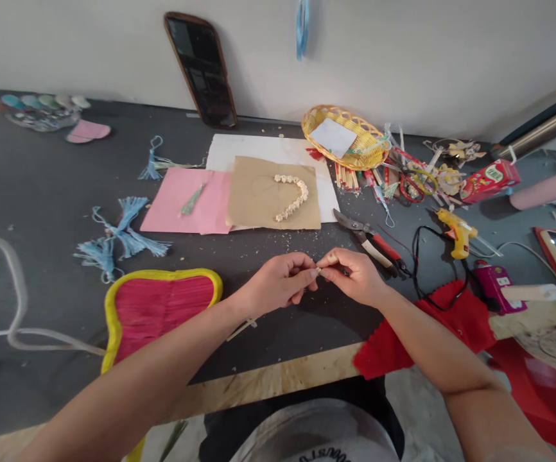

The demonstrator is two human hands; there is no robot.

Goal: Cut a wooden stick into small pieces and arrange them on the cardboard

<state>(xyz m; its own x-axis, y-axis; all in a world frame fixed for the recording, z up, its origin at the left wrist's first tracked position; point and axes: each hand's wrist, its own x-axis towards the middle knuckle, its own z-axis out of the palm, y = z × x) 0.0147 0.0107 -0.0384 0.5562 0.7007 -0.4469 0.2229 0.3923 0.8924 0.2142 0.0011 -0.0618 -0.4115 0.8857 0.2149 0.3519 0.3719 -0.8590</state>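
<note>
My left hand and my right hand meet above the dark tabletop, fingertips pinched together. Between them is a small pale piece, mostly covered by the fingers, so its kind cannot be made out. Just beyond lies a sheet of brown paper bearing a curved row of small cream flower-like pieces. Pink paper with a grey-green tassel overlaps white paper there. To the right of my right hand rest red-handled pruning shears.
Blue tassels and a yellow-rimmed magenta fan-like piece lie left. A phone leans on the wall. Rightward are a wicker basket, scissors, a yellow glue gun with its cord, a purple power strip and red cloth.
</note>
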